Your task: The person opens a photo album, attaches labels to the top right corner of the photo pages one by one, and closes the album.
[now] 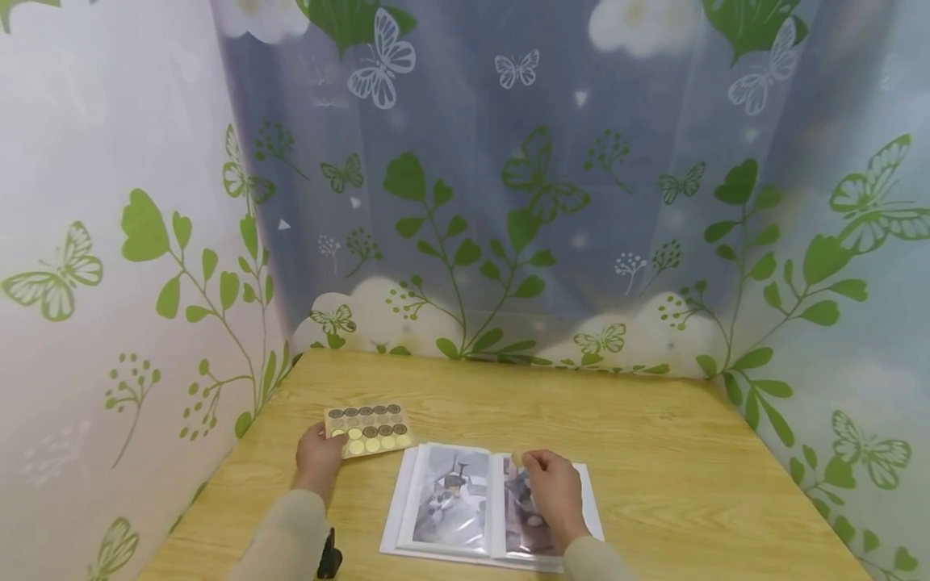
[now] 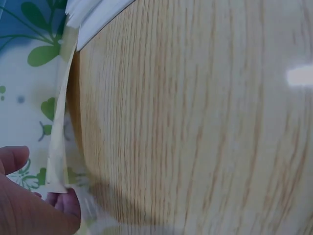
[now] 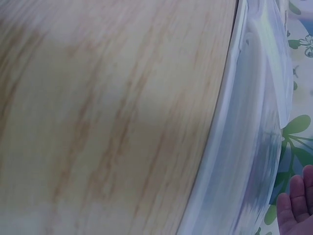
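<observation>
An open photo album (image 1: 479,504) lies flat near the front edge of the wooden table (image 1: 654,452), its clear sleeves showing greyish pictures on both pages. Just to the album's left and a little farther back lies a sticker sheet (image 1: 368,429), a tan card with rows of round dots (dark ones toward the far edge, pale yellow ones toward the near edge). The left hand (image 1: 318,458) is at the near left corner of that sheet, left of the album; in the left wrist view the thin edge of the sheet (image 2: 61,132) stands between thumb and fingers (image 2: 66,203), so the hand pinches it there. The right hand (image 1: 554,484) rests over the album's right page, its fingers bent and drawn together at the top of that page near the spine, where a small pale round shape (image 1: 517,459) shows at the fingertips; whether they pinch it or only touch it I cannot tell. The right wrist view shows only blurred white page edges of the album (image 3: 244,147) against the table, with fingertips (image 3: 293,205) beside them. Behind the album, a curtain (image 1: 508,202) printed with green leaves and butterflies closes off the table's far side and both flanks.
</observation>
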Demonstrator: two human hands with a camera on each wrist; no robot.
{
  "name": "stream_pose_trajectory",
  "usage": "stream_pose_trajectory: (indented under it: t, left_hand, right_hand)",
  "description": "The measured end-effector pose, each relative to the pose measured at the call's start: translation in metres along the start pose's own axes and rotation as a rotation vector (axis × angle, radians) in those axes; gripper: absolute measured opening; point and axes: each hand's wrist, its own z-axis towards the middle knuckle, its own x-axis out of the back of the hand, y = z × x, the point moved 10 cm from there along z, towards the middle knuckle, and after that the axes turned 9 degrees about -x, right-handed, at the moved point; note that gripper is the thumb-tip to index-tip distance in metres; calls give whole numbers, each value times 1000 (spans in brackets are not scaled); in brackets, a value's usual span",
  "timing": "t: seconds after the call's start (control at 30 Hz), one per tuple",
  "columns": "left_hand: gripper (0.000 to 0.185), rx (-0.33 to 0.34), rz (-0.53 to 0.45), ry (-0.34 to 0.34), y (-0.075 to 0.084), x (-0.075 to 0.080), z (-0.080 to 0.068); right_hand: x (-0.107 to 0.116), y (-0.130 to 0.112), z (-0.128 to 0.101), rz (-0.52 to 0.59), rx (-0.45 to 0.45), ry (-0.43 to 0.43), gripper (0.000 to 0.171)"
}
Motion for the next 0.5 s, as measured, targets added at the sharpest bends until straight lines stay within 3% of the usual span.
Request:
stream_pose_trajectory:
  t: [0.23,0.5]
  left_hand:
    - [66,-33,48,-60,4,-6,-12]
    - [57,-173,168,-84,25,-33,-16]
  right_hand:
    - [0,-1,0,-11,40,15,20]
    - [1,-2,0,-27,93,44,18]
